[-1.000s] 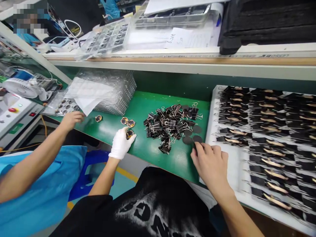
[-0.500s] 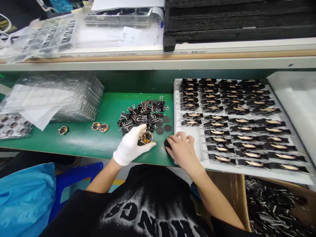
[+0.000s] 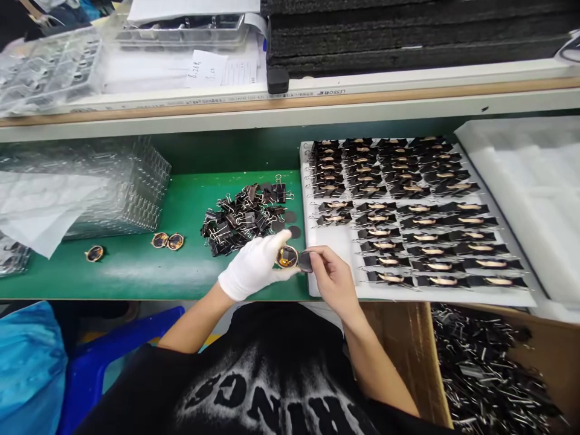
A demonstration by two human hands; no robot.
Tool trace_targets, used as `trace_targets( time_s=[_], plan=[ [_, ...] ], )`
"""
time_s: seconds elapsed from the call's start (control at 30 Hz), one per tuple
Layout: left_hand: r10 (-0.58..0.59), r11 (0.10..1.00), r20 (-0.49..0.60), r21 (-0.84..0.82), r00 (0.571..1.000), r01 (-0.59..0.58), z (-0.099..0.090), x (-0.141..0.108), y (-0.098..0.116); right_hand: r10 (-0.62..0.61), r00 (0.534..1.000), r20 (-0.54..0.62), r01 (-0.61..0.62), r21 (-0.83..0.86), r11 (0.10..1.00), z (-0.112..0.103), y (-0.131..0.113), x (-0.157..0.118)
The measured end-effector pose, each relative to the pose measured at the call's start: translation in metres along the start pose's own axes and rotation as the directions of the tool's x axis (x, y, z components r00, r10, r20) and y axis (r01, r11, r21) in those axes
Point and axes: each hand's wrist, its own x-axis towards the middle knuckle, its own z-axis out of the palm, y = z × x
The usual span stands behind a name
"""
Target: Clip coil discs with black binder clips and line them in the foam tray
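Note:
My left hand [image 3: 256,266], in a white glove, grips a round gold-rimmed watch case [image 3: 287,257] between thumb and fingers, its dark and amber face turned up. Bare, my right hand [image 3: 333,276] pinches a thin black disc [image 3: 305,261] right beside the case. Behind my left hand lies a heap of black binder clips [image 3: 247,219]. More black discs [image 3: 293,232] rest on the green table at the heap's right side. Two similar watch cases [image 3: 167,241] lie together to the left, and another case [image 3: 95,253] is farther left.
A white foam tray [image 3: 333,241] at the right bears rows of clipped pieces. Stacked clear plastic trays [image 3: 131,187] stand at the left. A shelf edge [image 3: 181,116] crosses behind the table. Below right, a cardboard box [image 3: 419,338] holds many clips.
My right hand has lifted a black disc from the table and brought it next to the watch case. My left hand still holds the case. The camera view has shifted to the right.

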Motion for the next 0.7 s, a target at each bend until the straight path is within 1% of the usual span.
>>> trace_targets(
  time_s=[0.1, 0.17, 0.27, 0.33, 0.4, 0.47, 0.53, 0.6, 0.7],
  plan=[
    [0.051, 0.999, 0.038, -0.010, 0.998, -0.051, 0.002, 0.001, 0.004, 0.021, 0.999, 0.047, -0.023, 0.039, 0.999, -0.007, 0.001, 0.003],
    [0.091, 0.996, 0.063, -0.004, 0.994, -0.091, 0.002, 0.002, 0.005, 0.051, 0.989, 0.137, -0.068, 0.120, 0.990, -0.013, 0.002, 0.006],
    [0.128, 0.992, 0.122, -0.039, 0.984, -0.124, 0.002, 0.002, 0.004, 0.090, 0.944, 0.318, -0.176, 0.252, 0.952, -0.020, 0.003, 0.008],
    [0.143, 0.988, 0.174, -0.074, 0.974, -0.132, 0.000, 0.003, 0.004, 0.102, 0.921, 0.376, -0.207, 0.251, 0.945, -0.021, 0.003, 0.007],
    [0.153, 0.987, 0.238, -0.090, 0.959, -0.135, -0.001, 0.004, 0.005, 0.101, 0.929, 0.355, -0.165, 0.154, 0.974, -0.020, 0.003, 0.005],
    [0.144, 0.989, 0.304, -0.085, 0.942, -0.124, -0.001, 0.005, 0.007, 0.073, 0.955, 0.287, -0.075, -0.001, 0.997, -0.018, 0.002, 0.004],
    [0.131, 0.990, 0.353, -0.086, 0.926, -0.108, 0.001, 0.006, 0.008, 0.031, 0.974, 0.223, -0.001, -0.134, 0.991, -0.016, 0.002, 0.004],
    [0.101, 0.993, 0.366, -0.099, 0.925, -0.069, 0.005, 0.006, 0.010, 0.006, 0.986, 0.164, 0.024, -0.180, 0.983, -0.012, 0.004, 0.004],
    [0.008, 0.985, 0.307, -0.166, 0.952, 0.045, 0.011, 0.004, 0.014, -0.001, 0.997, 0.077, 0.015, -0.180, 0.983, -0.007, 0.008, 0.003]
  ],
)
